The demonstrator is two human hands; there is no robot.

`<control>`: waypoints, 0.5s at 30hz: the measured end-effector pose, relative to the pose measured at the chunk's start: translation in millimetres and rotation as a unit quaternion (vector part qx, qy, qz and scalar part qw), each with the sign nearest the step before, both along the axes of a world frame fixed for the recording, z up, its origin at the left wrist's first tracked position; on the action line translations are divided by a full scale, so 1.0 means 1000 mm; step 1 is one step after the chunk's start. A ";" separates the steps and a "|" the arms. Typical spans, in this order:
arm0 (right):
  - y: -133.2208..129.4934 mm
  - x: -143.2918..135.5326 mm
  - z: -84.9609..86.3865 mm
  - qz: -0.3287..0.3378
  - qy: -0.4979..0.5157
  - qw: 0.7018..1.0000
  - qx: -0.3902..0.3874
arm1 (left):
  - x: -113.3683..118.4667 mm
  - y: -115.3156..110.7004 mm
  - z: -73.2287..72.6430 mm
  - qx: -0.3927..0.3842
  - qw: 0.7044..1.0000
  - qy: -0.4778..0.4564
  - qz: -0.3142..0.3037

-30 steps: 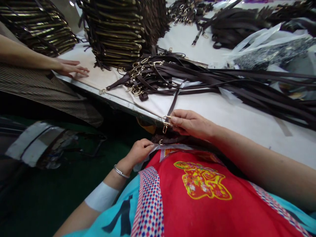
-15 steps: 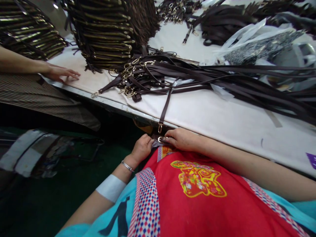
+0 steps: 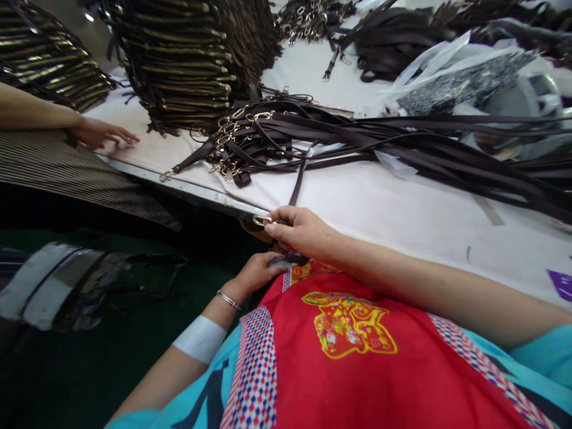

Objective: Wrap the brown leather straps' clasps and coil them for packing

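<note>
My right hand [image 3: 304,231] is closed at the table's edge, pinching a gold-coloured metal clasp [image 3: 261,220] between thumb and fingers. A dark brown strap [image 3: 298,187] hangs over the edge and runs down to this hand. Lower, above my apron [image 3: 353,381], my left hand [image 3: 255,273] is closed on the end of a dark strap piece [image 3: 295,257] with a bit of clear plastic on it. Part of that piece is hidden by my fingers. On the table lies a bundle of brown straps [image 3: 335,134] with several gold clasps [image 3: 230,128] at its left end.
Tall stacks of dark straps [image 3: 179,65] stand at the back left. A co-worker's hand [image 3: 105,132] rests on the table [image 3: 393,208] at the left. A plastic bag [image 3: 465,77] and more straps [image 3: 402,44] lie at the back right. A wrapped bundle [image 3: 42,286] sits low on the left.
My right hand has moved up and left from my lap to the table's edge, where it now pinches a clasp at the hanging strap. My left hand has stayed low, moving slightly down.
</note>
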State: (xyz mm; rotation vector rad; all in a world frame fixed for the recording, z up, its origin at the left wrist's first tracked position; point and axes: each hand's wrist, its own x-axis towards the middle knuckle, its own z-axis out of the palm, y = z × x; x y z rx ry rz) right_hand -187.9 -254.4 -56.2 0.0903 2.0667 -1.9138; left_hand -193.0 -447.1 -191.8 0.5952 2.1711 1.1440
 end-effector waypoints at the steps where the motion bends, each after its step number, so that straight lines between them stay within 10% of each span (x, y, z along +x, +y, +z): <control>1: -0.007 -0.004 0.010 -0.002 -0.013 0.999 -0.040 | 0.002 0.003 0.002 0.003 1.000 -0.021 0.010; 7: -0.037 -0.020 0.034 -0.007 -0.040 0.977 -0.207 | 0.009 0.010 0.008 -0.012 0.999 -0.025 0.046; 15: -0.054 -0.034 0.050 0.048 0.062 0.966 -0.247 | 0.019 0.021 0.039 0.090 0.976 -0.186 0.074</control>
